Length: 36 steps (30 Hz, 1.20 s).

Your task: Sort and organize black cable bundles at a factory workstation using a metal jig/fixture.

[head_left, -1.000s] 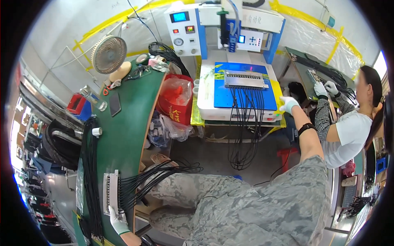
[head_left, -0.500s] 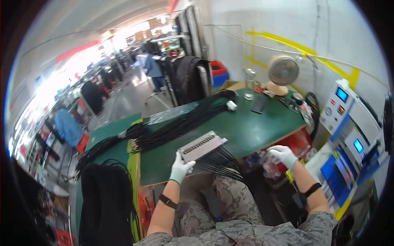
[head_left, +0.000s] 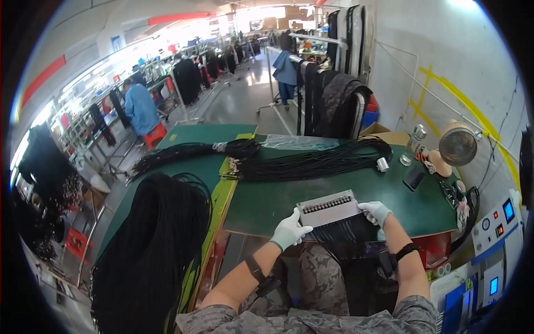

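Left hand [head_left: 290, 231] grips left end of the silver slotted fixture [head_left: 332, 214]; right hand [head_left: 376, 212] has right end pinched. Fixture sits at near edge of green table [head_left: 272, 203], black cables [head_left: 340, 232] trailing off toward the lap. Long black cable bundle [head_left: 317, 161] lies beyond.

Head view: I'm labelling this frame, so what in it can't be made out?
In the head view:
Underside of the metal bar: turned away from the camera.
Lower ends of the black cables below it: lost in shadow.
Machine at right: cut off by the lens rim.
Phone: too small to read its screen.
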Tool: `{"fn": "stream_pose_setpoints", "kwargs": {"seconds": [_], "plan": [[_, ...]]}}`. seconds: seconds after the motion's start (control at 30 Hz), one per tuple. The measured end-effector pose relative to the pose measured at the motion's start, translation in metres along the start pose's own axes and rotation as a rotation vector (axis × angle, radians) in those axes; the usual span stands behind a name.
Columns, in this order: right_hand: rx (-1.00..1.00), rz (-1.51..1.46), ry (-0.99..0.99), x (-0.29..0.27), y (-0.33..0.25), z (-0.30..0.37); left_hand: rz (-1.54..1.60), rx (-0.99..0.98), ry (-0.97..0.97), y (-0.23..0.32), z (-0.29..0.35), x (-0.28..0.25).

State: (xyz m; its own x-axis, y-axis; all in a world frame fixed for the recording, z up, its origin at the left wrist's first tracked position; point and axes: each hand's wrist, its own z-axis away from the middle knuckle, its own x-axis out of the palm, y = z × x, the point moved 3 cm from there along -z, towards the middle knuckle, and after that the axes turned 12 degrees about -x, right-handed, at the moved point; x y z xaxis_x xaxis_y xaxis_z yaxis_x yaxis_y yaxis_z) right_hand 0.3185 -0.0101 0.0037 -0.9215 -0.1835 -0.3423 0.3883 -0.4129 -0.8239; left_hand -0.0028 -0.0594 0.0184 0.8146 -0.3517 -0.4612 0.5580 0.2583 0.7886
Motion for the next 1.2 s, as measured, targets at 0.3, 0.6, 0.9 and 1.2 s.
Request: {"fn": "stream_pose_setpoints", "kwargs": {"seconds": [0.3, 0.6, 0.9, 1.2], "plan": [[-0.526, 0.033, 0.207, 0.005, -0.079, 0.072, 0.021, -0.024, -0.101, 0.0, 0.0, -0.001], [-0.734, -0.056, -0.6, 0.082, -0.076, 0.152, 1.479, 0.459, -0.146, -0.043, 0.018, -0.064], [-0.016, -0.119, -0.078, 0.033, 0.113, 0.11, -0.077, 0.444, 0.707, -0.067, 0.063, -0.082], [-0.643, -0.496, -0.507, 0.149, 0.073, 0.062, -0.806, 0.453, 0.353, -0.03, -0.001, -0.036]]}}
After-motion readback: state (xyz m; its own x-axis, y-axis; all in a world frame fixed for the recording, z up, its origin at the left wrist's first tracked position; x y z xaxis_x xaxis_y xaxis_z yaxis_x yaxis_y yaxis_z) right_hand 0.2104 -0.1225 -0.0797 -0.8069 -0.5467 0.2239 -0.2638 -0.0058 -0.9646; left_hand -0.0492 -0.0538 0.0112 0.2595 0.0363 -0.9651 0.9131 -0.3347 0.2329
